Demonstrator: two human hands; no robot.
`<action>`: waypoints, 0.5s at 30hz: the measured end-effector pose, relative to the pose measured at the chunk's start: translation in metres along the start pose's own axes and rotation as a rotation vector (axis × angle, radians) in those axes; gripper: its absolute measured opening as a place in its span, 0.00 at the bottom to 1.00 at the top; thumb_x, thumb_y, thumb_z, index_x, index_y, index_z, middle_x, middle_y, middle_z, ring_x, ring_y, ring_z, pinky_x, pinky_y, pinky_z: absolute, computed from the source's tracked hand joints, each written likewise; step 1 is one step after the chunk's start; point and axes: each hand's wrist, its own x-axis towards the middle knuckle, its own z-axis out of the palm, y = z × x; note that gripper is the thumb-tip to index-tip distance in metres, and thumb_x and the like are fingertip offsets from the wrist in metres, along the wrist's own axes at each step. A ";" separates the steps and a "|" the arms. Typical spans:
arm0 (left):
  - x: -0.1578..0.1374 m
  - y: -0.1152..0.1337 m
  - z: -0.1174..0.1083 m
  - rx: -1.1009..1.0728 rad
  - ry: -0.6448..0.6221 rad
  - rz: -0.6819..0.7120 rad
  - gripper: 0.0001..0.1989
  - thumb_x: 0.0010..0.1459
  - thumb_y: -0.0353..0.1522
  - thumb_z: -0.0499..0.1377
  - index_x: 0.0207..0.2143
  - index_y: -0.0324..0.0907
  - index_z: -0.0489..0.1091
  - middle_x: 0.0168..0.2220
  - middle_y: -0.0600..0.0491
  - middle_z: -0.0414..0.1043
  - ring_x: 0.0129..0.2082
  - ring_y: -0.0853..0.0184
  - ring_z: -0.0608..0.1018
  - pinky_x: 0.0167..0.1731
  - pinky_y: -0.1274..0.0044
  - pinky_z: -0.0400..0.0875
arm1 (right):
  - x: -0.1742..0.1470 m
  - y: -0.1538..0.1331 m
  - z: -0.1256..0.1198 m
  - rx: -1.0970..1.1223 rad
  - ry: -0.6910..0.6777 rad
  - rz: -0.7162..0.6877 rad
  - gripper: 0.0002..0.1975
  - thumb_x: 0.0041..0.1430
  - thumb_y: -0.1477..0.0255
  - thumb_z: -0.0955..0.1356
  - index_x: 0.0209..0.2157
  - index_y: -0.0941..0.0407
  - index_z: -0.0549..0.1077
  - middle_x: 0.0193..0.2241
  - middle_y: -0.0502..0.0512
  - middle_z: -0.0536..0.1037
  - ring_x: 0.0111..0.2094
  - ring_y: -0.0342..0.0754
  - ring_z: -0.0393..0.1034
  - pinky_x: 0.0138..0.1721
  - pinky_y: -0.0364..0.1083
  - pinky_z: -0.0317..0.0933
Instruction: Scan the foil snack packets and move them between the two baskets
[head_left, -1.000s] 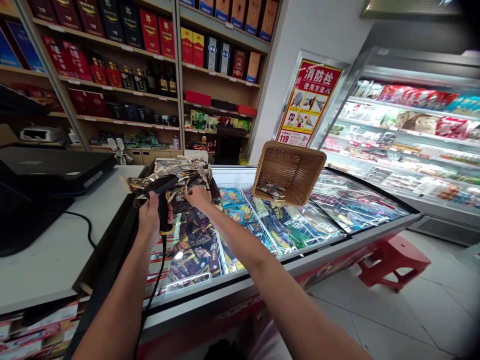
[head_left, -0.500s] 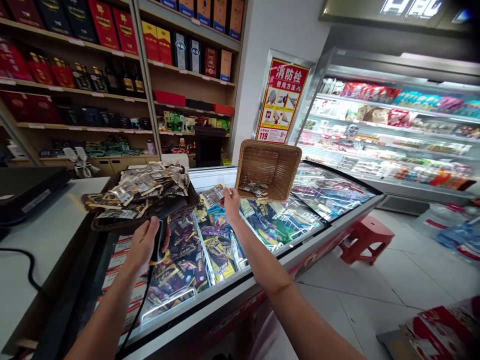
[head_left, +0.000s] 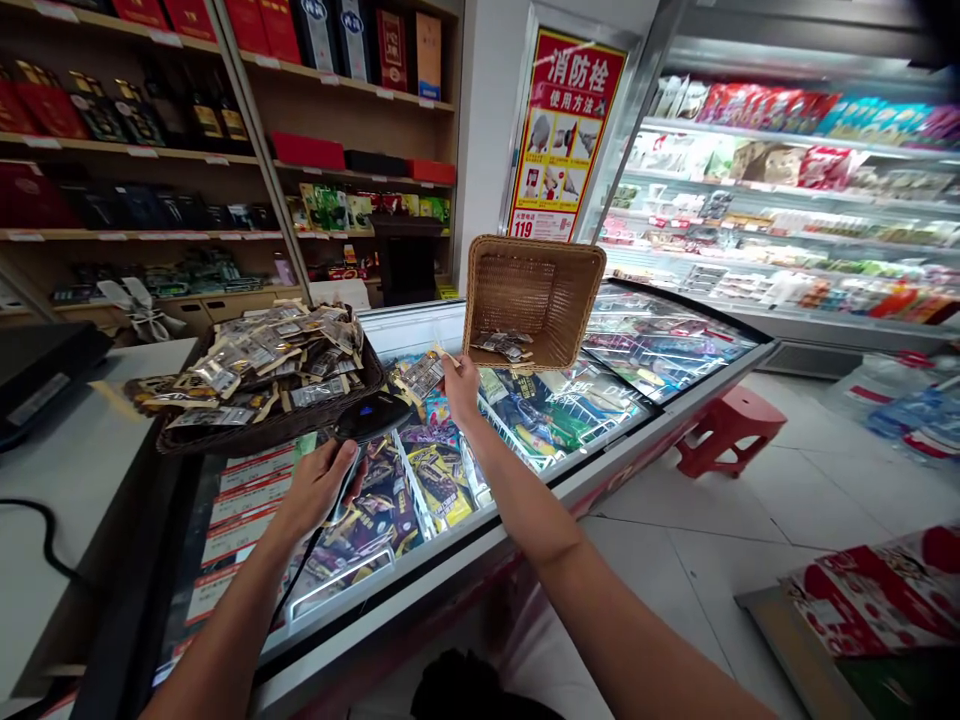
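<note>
My left hand [head_left: 324, 482] is wrapped round the handle of a black barcode scanner [head_left: 373, 415], whose head points right. Its cord hangs down past my wrist. Between the fingers of my right hand [head_left: 460, 385] is the edge of a small snack packet [head_left: 421, 376], held in front of the scanner's head. Left of it, a dark woven basket [head_left: 247, 432] is heaped with similar packets [head_left: 281, 352]. Just beyond my right hand a light brown wicker basket [head_left: 536, 290] is tipped towards me, with a few packets [head_left: 504, 346] in it.
Both baskets stand on the glass top of a chest freezer [head_left: 615, 450] full of bagged goods. A counter [head_left: 82, 450] runs along the left. On the floor at right are a red stool [head_left: 731, 425] and water bottles [head_left: 926, 420]. Shelves and a lit fridge [head_left: 787, 210] line the back.
The scanner has moved right and tilted, so its head is now near the packet in my right hand. The view has tipped downward. Both hands keep their hold.
</note>
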 end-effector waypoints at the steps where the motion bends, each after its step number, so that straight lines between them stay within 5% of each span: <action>1: 0.000 0.001 0.000 0.004 0.001 -0.002 0.35 0.56 0.68 0.57 0.25 0.46 0.71 0.15 0.51 0.72 0.13 0.64 0.70 0.17 0.74 0.62 | 0.000 0.000 0.000 -0.001 0.004 0.002 0.11 0.69 0.61 0.69 0.33 0.50 0.67 0.16 0.40 0.65 0.18 0.45 0.65 0.21 0.43 0.55; 8: 0.000 0.003 0.002 -0.025 0.011 -0.024 0.36 0.53 0.70 0.57 0.24 0.47 0.69 0.15 0.51 0.70 0.13 0.65 0.69 0.16 0.74 0.62 | 0.003 0.005 0.002 -0.015 -0.004 0.003 0.12 0.69 0.61 0.69 0.33 0.51 0.69 0.17 0.40 0.65 0.18 0.44 0.66 0.21 0.42 0.57; 15: 0.010 -0.012 -0.006 -0.048 0.110 -0.092 0.38 0.46 0.73 0.59 0.24 0.48 0.66 0.15 0.50 0.70 0.14 0.64 0.69 0.15 0.74 0.61 | 0.039 0.012 -0.015 -0.168 0.174 0.092 0.09 0.68 0.67 0.69 0.32 0.51 0.70 0.19 0.44 0.70 0.20 0.46 0.70 0.22 0.43 0.63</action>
